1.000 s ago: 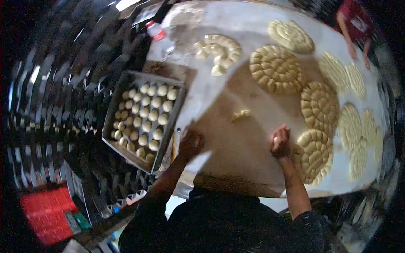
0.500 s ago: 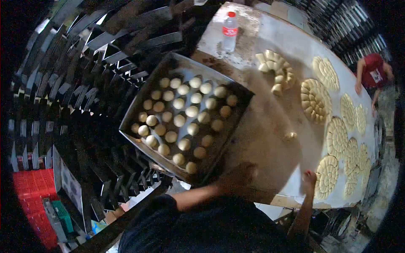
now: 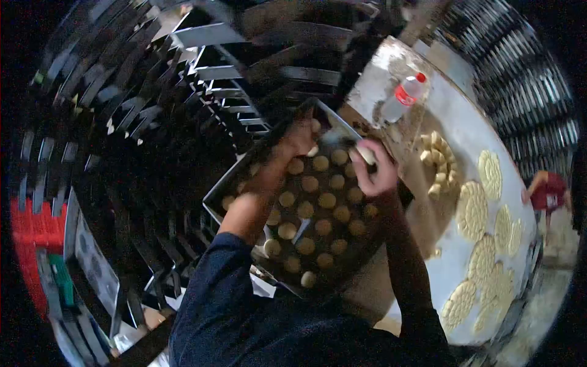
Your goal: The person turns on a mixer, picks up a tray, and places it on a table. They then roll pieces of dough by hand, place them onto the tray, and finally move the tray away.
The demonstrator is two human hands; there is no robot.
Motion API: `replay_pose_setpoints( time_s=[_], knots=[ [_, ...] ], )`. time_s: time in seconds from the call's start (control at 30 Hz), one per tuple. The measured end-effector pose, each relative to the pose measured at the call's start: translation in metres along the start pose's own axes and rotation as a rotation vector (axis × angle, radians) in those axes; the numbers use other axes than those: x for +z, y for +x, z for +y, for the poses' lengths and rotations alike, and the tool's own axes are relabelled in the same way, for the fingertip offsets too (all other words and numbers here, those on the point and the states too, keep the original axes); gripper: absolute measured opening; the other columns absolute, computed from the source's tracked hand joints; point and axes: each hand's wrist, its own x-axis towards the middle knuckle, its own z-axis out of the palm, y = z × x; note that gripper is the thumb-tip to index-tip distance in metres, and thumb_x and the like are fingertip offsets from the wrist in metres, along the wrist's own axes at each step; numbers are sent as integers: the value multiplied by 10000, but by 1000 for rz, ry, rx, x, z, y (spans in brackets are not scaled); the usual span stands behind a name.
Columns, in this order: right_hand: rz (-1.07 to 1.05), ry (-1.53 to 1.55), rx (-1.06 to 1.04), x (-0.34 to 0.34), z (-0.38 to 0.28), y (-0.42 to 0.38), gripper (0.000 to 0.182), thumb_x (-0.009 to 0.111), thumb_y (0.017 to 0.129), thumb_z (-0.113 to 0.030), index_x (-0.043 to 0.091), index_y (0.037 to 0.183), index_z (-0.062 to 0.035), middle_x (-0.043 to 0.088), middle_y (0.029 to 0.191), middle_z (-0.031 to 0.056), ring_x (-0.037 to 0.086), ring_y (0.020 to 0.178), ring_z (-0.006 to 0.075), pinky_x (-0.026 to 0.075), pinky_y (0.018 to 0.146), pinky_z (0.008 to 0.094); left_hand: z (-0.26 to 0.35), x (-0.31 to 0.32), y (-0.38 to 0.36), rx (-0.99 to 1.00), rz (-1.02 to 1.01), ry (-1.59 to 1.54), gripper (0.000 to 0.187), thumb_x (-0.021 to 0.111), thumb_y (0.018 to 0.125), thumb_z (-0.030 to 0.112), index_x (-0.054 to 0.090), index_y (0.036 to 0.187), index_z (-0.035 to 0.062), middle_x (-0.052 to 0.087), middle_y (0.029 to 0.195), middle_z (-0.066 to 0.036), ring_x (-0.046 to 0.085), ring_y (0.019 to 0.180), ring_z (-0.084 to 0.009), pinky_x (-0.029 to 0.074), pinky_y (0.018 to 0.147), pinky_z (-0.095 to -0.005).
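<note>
Dough-covered table [image 3: 465, 131], right hand [image 3: 378, 171] pinching dough ball [image 3: 365, 153]

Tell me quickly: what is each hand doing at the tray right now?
Left hand: at the far end of the tray, over the dough balls; grip cannot be told.
Right hand: closed on a dough piece.

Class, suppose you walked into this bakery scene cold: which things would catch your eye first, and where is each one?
First, the dark metal tray of round dough balls at the centre, with the left hand and right hand both reaching over its far end. Next, the coiled rings of dough pieces along the floury table on the right, beyond a red-capped bottle.
</note>
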Motion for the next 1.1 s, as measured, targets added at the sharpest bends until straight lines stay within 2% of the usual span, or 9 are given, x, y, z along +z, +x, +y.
replay_pose_setpoints(
  time_s=[0.1,0.17,0.33,0.5,0.63,0.7,0.77,0.93,1.1],
  knots=[
    [-207,-198,-275,75,93,36,302,685,835,-296,634,1014,-58,664,969,135,652,874,314,505,813,399,18,-45,-48,56,392,-54,568,627,812,159,446,1330,12,618,1067,-211,620,963,-348,478,876,-412],
    [-537,-282,-2,74,88,30,298,695,820,-312,648,1000,-80,673,999,113,632,987,315,488,873,424,33,-87,-101,-23,547,-125,450,645,800,125,539,1227,30,632,987,-178,656,891,-345,506,822,-410],
    [-95,-491,-261,-3,85,-50,308,688,806,-313,665,1010,-83,667,936,113,572,1021,323,423,924,454,56,-100,-272,-577,1028,-487,175,672,787,41,583,938,52,583,789,-25,544,684,-103,434,646,-211],
    [37,-620,-84,-157,141,-142,337,648,856,-339,675,948,-16,668,903,136,617,843,276,491,792,384,26,-114,-407,-866,2202,-1458,892,664,767,564,290,1366,20,530,983,-115,542,892,-230,418,882,-401],
    [34,-604,-35,-295,261,-179,420,598,895,-379,657,1028,16,672,952,142,636,832,274,511,773,355,26,-191,-448,-666,2274,-1323,1275,688,674,700,-27,1475,12,420,1268,-206,447,1170,-294,305,1055,-434],
    [395,-497,188,-282,180,-172,433,600,894,-383,645,1023,28,668,962,141,632,853,271,503,799,354,26,-230,-448,-682,2286,-1283,1192,720,692,611,76,1448,-48,388,1331,-210,372,1259,-298,212,1112,-418],
    [458,-459,100,-293,185,-182,421,601,895,-377,641,992,31,662,966,151,625,884,280,494,818,360,-3,-249,-463,-894,2054,-1195,870,742,698,480,385,1304,-30,505,1181,-188,503,1119,-277,372,1001,-404],
    [400,-524,-77,-284,111,-228,287,618,887,-275,630,925,9,643,879,124,608,859,279,469,825,372,-41,-239,-496,-777,1894,-1101,276,615,731,273,511,882,67,546,867,-81,548,800,-241,444,720,-386],
    [391,-463,69,-312,109,-278,228,628,869,-221,623,895,6,636,865,120,605,850,254,477,774,373,163,-198,-491,-626,1689,-1311,157,535,756,180,511,874,79,516,969,-114,531,932,-292,502,840,-471]
  ],
)
